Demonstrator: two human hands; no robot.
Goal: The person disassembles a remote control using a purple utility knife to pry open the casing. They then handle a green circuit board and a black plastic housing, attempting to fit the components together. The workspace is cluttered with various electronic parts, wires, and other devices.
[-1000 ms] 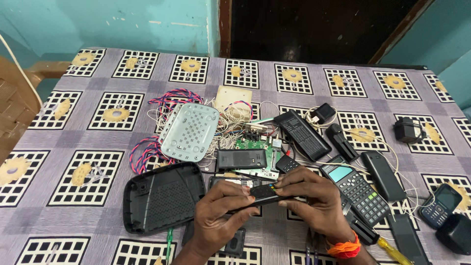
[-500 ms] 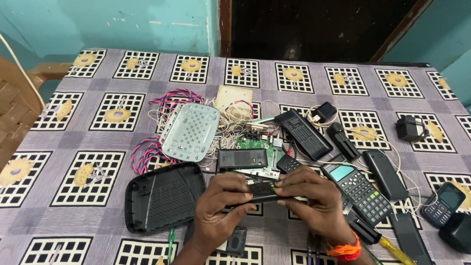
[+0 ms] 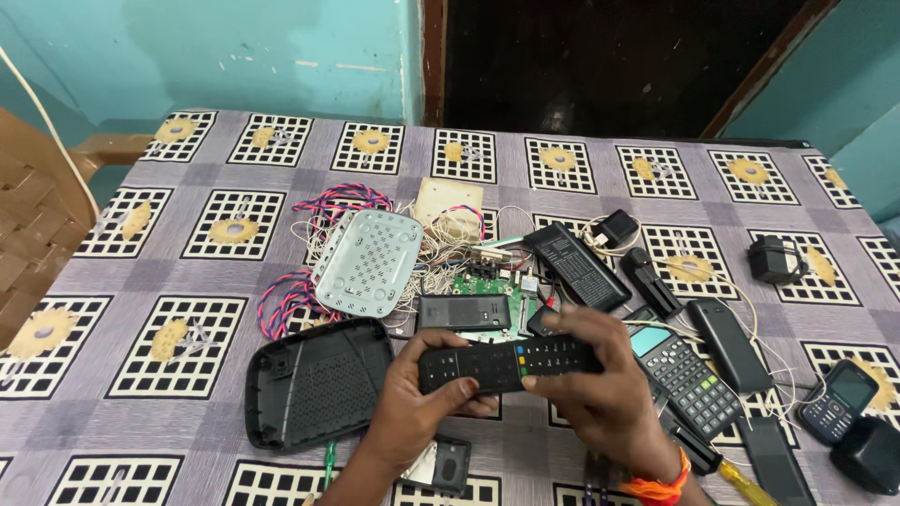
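Observation:
Both of my hands hold a black remote control [image 3: 502, 362] flat and sideways above the table, buttons facing up. My left hand [image 3: 417, 403] grips its left end from below, thumb on top. My right hand [image 3: 600, 394] wraps the right end, fingers curled over the top edge; an orange band sits on that wrist. Just left of my hands lies a black device cover [image 3: 314, 384], hollow side up. Directly beyond the remote lie a small black box [image 3: 462, 312] and a green circuit board [image 3: 487, 281].
On the patterned tablecloth [image 3: 141, 281] lie a grey perforated cover [image 3: 366, 262], pink and blue wires [image 3: 286, 300], a calculator [image 3: 684, 370], other black remotes [image 3: 574, 264], adapters [image 3: 776, 260], a small keypad phone [image 3: 839, 401] and a yellow-handled screwdriver [image 3: 741, 478]. A wooden chair [image 3: 33, 201] stands at left.
The remote has been turned so its button face now points up, and my hands have shifted their grip along it. The camera view has barely moved.

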